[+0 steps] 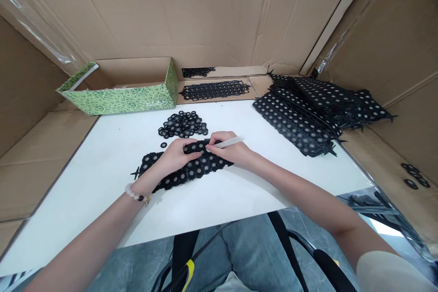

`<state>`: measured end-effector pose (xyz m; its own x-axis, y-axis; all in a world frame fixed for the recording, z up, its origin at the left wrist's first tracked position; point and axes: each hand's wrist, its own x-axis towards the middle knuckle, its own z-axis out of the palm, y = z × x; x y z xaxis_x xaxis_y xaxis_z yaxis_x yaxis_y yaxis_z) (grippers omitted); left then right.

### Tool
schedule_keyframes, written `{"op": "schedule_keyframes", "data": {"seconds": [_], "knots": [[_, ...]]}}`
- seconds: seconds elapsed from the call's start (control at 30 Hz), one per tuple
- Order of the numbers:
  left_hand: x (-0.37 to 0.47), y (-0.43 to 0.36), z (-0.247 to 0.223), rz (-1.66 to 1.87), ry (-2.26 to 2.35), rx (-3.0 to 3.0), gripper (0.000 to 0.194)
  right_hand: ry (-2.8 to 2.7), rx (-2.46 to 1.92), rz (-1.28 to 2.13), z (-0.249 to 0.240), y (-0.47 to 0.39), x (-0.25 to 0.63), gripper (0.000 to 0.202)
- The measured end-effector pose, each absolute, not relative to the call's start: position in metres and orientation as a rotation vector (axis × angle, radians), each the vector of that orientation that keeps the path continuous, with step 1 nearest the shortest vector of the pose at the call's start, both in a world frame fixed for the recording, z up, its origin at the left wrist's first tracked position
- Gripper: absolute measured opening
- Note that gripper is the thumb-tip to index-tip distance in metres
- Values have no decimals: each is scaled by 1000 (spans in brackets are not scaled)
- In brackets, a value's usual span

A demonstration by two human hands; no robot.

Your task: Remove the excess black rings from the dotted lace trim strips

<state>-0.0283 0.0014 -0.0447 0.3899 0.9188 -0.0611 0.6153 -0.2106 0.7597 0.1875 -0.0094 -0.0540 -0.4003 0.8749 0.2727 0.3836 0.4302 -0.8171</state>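
A black sheet with rows of round pieces (191,171) lies on the white table in front of me. My left hand (178,155) rests on its upper left part, thumb and fingers holding the sheet's upper part between them. In my right hand (228,146) is a white pen-like tool (230,142), pinched between thumb and fingers, its lower end at the sheet's upper edge. Just beyond the sheet sits a pile of black rings (183,124), with one loose ring (163,145) beside my left hand.
A green patterned box (123,100) stands at the back left. Behind the ring pile, a black ring strip (215,90) lies on cardboard. Stacked black dotted sheets (297,118) cover the back right. Several rings (411,184) lie on cardboard at far right. Cardboard walls (219,18) surround the table.
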Motion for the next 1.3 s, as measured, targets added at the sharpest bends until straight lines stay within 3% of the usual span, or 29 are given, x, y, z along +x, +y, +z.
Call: {"op": "schedule_keyframes", "data": {"seconds": [0.4,0.57,0.77,0.97,1.13,1.3], "knots": [[-28,3,-38,705,1269,1835,52,-1955,-1088,670,-67,-10,176,19],[-36,9,-40,668,1373,1809,55,-1856,-1045,935,-61,-6,184,21],[-45,11,-32,573,1395,1793,44,-1672,-1026,1139,-58,3,195,24],[-34,6,-30,510,1503,1852,61,-1675,-963,1184,-50,-8,189,24],[-29,3,-42,550,1363,1952,41,-1746,-978,1101,-43,-17,185,22],[-28,4,-46,658,1414,1893,47,-1840,-999,963,-47,-13,188,23]]}}
